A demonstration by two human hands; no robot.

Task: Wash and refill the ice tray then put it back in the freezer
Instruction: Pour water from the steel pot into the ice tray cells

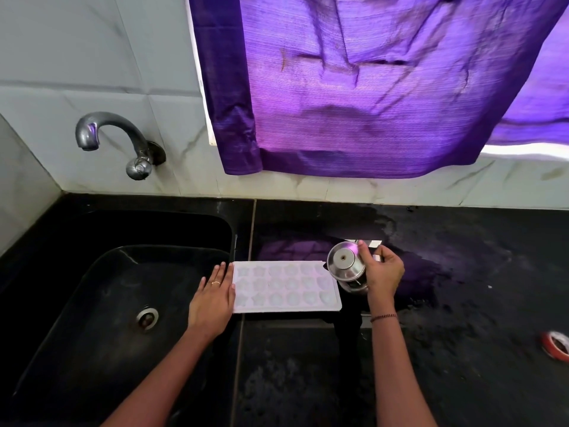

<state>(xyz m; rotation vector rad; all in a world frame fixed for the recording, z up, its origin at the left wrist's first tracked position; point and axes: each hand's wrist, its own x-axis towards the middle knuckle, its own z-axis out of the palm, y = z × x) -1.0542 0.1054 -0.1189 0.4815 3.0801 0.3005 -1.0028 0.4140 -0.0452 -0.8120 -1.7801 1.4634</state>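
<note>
Lying flat on the glossy black stone counter (462, 303), just right of the black sink (107, 288): one white matte plastic ice tray (286, 286), rectangular, long axis running left to right, one short end toward the sink. Shows eighteen star-like cells, three rows of six, openings up. Touching its left short edge, left hand (214, 298), fingers (220, 272) straight and together, one thin ring. At the tray's right end, right hand (383, 272), fingers (363, 251) curled round one shiny round steel vessel (345, 268), tilted; touching the tray or just above it, hard to tell. One curved metal tap (117, 140) on marbled white tiles. One ribbed purple cloth (369, 87) hanging above. One red tape roll (557, 345) far right.
</note>
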